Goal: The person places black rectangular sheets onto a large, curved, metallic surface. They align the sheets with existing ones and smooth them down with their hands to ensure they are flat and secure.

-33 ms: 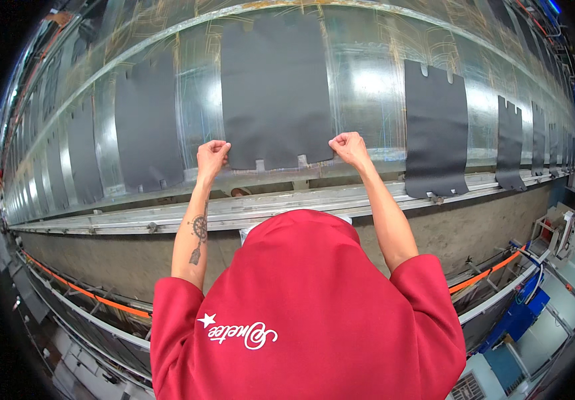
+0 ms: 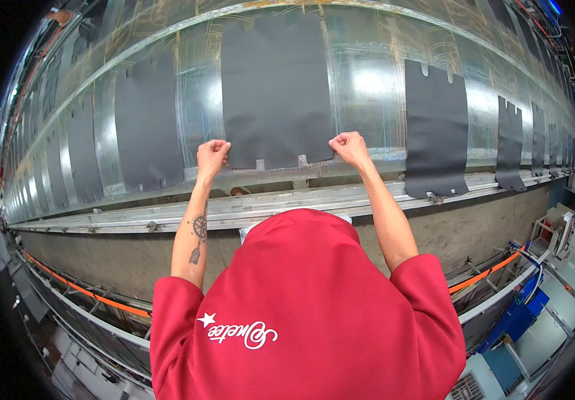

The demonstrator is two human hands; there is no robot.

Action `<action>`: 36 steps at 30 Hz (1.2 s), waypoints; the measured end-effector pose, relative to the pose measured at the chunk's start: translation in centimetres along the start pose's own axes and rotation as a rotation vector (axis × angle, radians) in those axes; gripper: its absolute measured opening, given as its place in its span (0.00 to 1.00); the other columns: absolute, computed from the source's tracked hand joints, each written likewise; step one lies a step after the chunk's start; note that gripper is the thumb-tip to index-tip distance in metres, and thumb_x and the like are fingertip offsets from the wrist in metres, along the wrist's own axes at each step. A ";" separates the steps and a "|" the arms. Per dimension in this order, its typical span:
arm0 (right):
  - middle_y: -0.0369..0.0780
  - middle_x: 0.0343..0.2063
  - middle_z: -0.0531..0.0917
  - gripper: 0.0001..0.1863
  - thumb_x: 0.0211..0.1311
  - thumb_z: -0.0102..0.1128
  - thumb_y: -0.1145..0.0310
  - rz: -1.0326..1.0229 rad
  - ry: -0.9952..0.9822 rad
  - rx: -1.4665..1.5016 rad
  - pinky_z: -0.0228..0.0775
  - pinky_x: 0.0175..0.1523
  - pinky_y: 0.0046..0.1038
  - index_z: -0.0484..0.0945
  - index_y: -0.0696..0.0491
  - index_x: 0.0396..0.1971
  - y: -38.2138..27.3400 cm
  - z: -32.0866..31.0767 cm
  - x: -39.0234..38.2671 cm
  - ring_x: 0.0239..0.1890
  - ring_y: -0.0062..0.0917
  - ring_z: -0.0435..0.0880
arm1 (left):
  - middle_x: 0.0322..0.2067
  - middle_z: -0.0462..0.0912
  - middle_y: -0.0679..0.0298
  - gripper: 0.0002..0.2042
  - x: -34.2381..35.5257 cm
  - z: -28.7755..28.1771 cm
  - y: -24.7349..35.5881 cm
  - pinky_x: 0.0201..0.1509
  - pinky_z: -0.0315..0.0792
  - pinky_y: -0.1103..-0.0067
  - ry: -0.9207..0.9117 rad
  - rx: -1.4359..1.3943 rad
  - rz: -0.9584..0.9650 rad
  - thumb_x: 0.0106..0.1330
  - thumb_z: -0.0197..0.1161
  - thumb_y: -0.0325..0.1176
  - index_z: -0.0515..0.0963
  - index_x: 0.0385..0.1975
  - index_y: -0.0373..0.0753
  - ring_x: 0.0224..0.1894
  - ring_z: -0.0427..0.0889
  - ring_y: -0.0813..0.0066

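Observation:
A dark grey fabric panel (image 2: 277, 93) with small notches in its near edge lies over a shiny long table (image 2: 367, 80) in front of me. My left hand (image 2: 213, 159) pinches the panel near its front left corner. At the opposite front corner, my right hand (image 2: 349, 148) holds the panel's edge between closed fingertips. The near edge between them looks slightly wavy.
Similar dark panels rest on the surface, one to the right (image 2: 436, 127) with its near end over the metal rail (image 2: 281, 202), another to the left (image 2: 147, 123). A concrete-coloured strip (image 2: 101, 257) and orange-edged rails (image 2: 87, 290) run nearer me.

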State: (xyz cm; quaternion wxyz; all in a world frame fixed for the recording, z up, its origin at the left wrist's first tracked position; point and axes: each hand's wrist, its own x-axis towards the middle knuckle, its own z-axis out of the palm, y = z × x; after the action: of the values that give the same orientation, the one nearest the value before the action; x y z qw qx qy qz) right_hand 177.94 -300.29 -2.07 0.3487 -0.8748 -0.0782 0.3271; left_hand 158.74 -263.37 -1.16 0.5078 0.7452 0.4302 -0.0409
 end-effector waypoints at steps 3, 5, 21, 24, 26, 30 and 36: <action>0.43 0.25 0.88 0.16 0.54 0.67 0.56 0.009 -0.011 -0.016 0.79 0.41 0.32 0.88 0.55 0.30 0.2 0.0 -0.4 0.30 0.30 0.88 | 0.26 0.86 0.66 0.12 -0.3 -0.1 -0.3 0.27 0.74 0.82 0.004 0.096 0.009 0.61 0.72 0.37 0.86 0.36 0.34 0.24 0.80 0.83; 0.43 0.25 0.88 0.16 0.54 0.67 0.56 0.009 -0.016 -0.022 0.79 0.41 0.32 0.88 0.55 0.31 0.1 -0.1 -0.3 0.30 0.31 0.88 | 0.25 0.86 0.65 0.13 -0.3 0.0 -0.2 0.29 0.74 0.81 0.025 0.121 0.027 0.61 0.72 0.38 0.86 0.35 0.34 0.25 0.80 0.82; 0.40 0.23 0.87 0.16 0.56 0.69 0.56 -0.060 0.014 -0.058 0.77 0.38 0.30 0.87 0.56 0.31 0.7 -0.1 0.2 0.27 0.26 0.85 | 0.24 0.86 0.65 0.13 0.0 0.3 -0.8 0.34 0.74 0.80 0.057 0.154 0.076 0.59 0.73 0.40 0.86 0.33 0.35 0.27 0.81 0.81; 0.40 0.23 0.87 0.16 0.56 0.69 0.56 -0.086 0.025 -0.084 0.77 0.38 0.30 0.87 0.56 0.32 0.8 -0.1 0.1 0.27 0.26 0.85 | 0.23 0.86 0.65 0.13 0.0 0.4 -1.0 0.33 0.74 0.80 0.056 0.138 0.093 0.59 0.73 0.40 0.86 0.33 0.35 0.26 0.80 0.81; 0.40 0.23 0.87 0.16 0.56 0.69 0.57 -0.092 0.025 -0.090 0.77 0.38 0.30 0.87 0.56 0.32 0.7 -0.1 0.1 0.28 0.26 0.85 | 0.23 0.86 0.65 0.13 0.1 0.4 -1.2 0.33 0.74 0.80 0.047 0.142 0.107 0.59 0.73 0.39 0.86 0.32 0.35 0.26 0.80 0.81; 0.40 0.23 0.87 0.16 0.56 0.69 0.57 -0.088 0.018 -0.079 0.77 0.38 0.30 0.87 0.56 0.32 0.5 -0.2 -0.1 0.28 0.26 0.86 | 0.23 0.86 0.65 0.12 0.1 0.5 -1.3 0.33 0.74 0.80 0.051 0.135 0.107 0.59 0.73 0.39 0.87 0.31 0.34 0.26 0.81 0.81; 0.40 0.23 0.87 0.16 0.56 0.69 0.57 -0.086 0.012 -0.085 0.77 0.38 0.30 0.87 0.56 0.31 0.3 -0.4 -0.2 0.27 0.26 0.86 | 0.23 0.86 0.64 0.12 0.0 0.5 -1.2 0.33 0.75 0.79 0.061 0.160 0.103 0.59 0.73 0.39 0.87 0.32 0.35 0.26 0.82 0.79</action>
State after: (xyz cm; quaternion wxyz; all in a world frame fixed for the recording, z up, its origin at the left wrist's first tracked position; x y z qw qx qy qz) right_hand 177.99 -300.76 -1.98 0.3254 -0.8866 -0.1276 0.3030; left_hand 158.10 -263.60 -2.25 0.4349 0.8053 0.4021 -0.0264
